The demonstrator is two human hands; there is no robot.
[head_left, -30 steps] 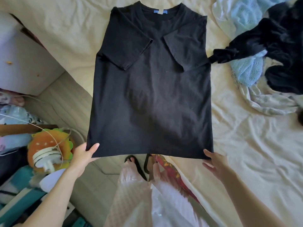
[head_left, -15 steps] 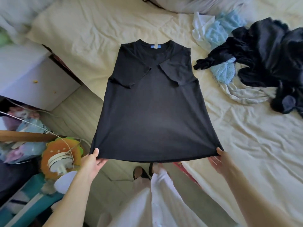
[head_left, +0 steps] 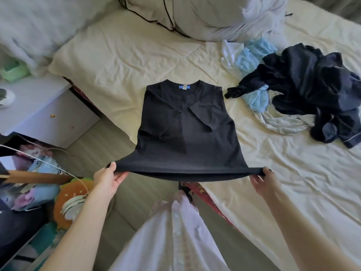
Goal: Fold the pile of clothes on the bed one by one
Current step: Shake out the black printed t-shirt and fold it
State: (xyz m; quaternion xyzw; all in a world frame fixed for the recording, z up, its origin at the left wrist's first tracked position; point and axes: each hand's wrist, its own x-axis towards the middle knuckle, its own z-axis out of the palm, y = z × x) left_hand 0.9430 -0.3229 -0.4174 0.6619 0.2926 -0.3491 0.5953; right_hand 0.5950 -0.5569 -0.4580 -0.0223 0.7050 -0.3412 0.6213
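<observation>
The left hand pinched the left corner of the hem of a black T-shirt, thumb on top of the cloth and fingers curled beneath it. The right hand gripped the opposite corner of the hem in the same way, with a dark-nailed thumb over the edge. Between the two hands the hem was drawn out taut and lifted, so that the shirt's lower edge hung off the near edge of the bed, above the floor. Beyond the hands, the rest of the shirt lay flat on the cream sheet, both short sleeves folded inward over the chest and the collar with its blue label at the far end. Farther out and to the right of the right hand, well apart from the shirt's body, lay the pile of clothes: dark garments heaped over light blue and white pieces, one dark sleeve reaching close to the shirt's right shoulder. Beyond the collar sat a white pillow. To the left of the left hand stood a white nightstand, and below that hand an orange plush toy lay among clutter.
</observation>
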